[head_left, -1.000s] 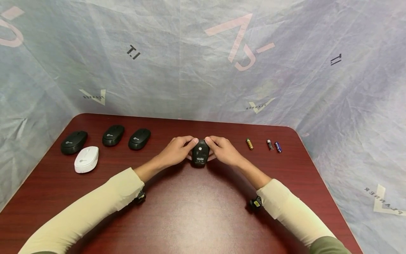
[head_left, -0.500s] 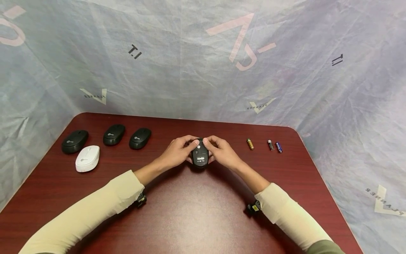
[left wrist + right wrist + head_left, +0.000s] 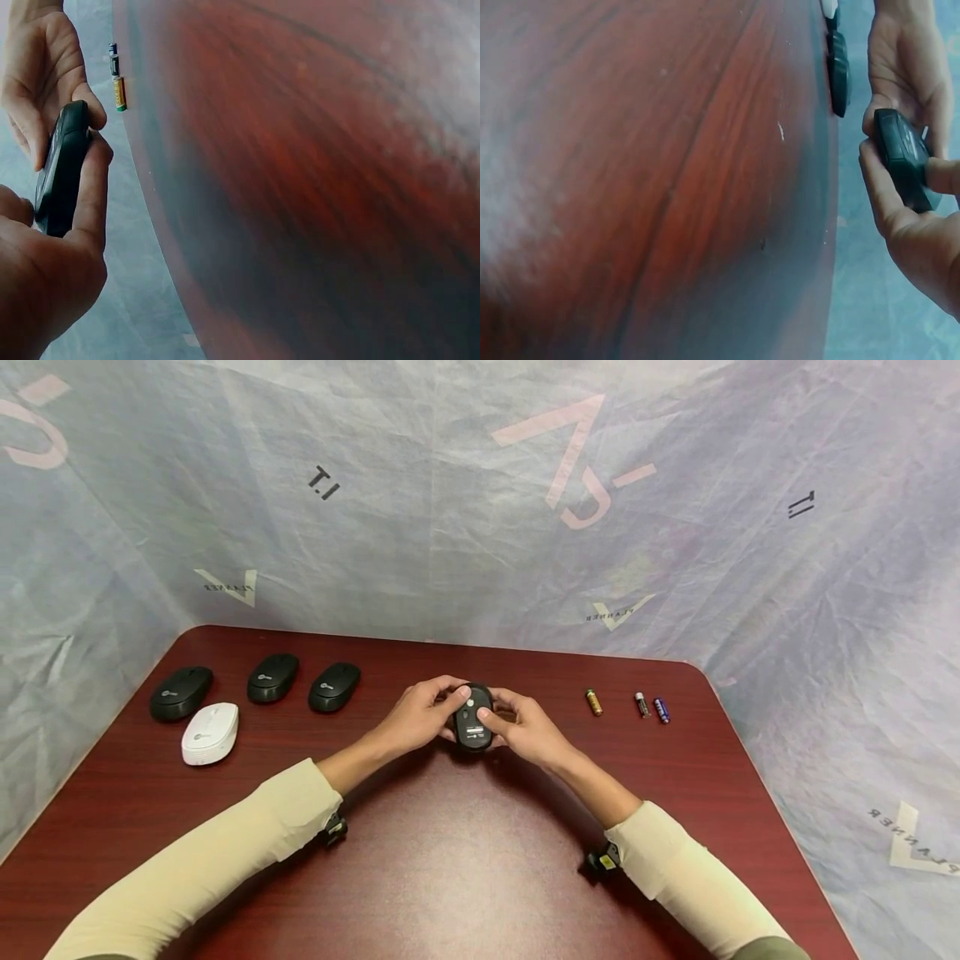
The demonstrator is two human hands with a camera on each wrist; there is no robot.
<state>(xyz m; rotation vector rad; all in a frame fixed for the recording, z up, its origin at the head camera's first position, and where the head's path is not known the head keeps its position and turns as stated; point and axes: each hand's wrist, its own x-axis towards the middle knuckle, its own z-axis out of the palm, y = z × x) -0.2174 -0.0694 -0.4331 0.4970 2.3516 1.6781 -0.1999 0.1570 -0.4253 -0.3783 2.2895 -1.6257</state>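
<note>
Both hands hold a black computer mouse (image 3: 474,737) with its underside, bearing a printed label, turned up toward the head camera. My left hand (image 3: 420,714) grips its left side, thumb near the far end. On the other side my right hand (image 3: 531,731) has its thumb laid across the underside while the fingers wrap beneath. In the left wrist view the mouse (image 3: 66,169) is seen edge-on between the two hands. The right wrist view shows the same mouse (image 3: 906,159) pinched between the right thumb and fingers. Fingers under the mouse are partly hidden.
Three black mice, including one black mouse (image 3: 333,687) nearest the hands, and a white mouse (image 3: 210,734) sit at the left of the table (image 3: 480,860). To the right lie a gold battery (image 3: 593,702), a black battery (image 3: 642,705) and a blue battery (image 3: 662,710). A fabric backdrop surrounds the table.
The right thumb has slid from the far end of the mouse down onto the middle of its underside. The mouse has tipped so its underside shows more fully; the left hand keeps its hold.
</note>
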